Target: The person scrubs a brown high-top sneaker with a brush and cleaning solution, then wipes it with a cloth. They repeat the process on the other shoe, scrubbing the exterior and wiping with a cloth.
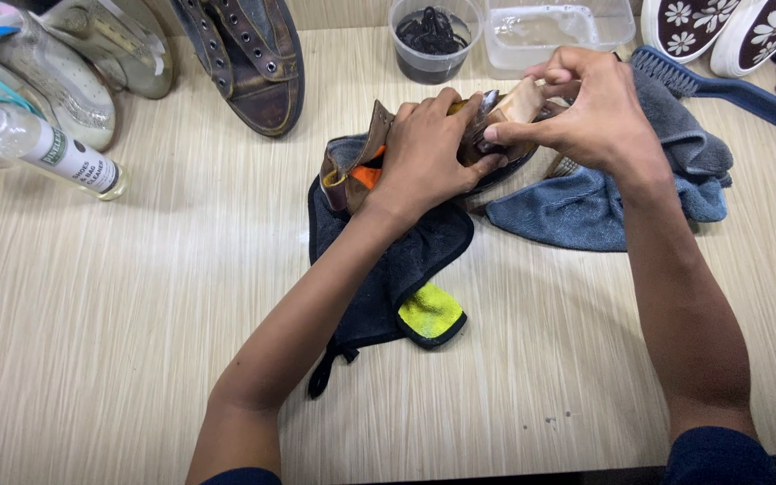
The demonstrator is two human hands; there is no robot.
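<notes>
Hands both busy on a brown shoe [379, 144] near the table's [136, 314] far edge: left hand [424, 153] clamps it onto the dark cloth [388, 269] to steady it, right hand [595, 112] pinches what's probably the tongue [518, 103], pulling it open.

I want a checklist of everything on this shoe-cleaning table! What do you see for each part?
Surface: pale wood-grain table, bare at the front.
Job's things: brown shoe lying on a dark cloth with a yellow patch; blue-grey towel beside it.
Clutter: spray bottle lying on its side, worn lace-less shoe, insoles, tub of dark laces, clear tub of water, blue brush, flowered shoes.
Grippers: left hand grips the shoe; right hand pinches its front part.
Cables: nothing seen.
Surroundings: nothing seen beyond the table.
</notes>
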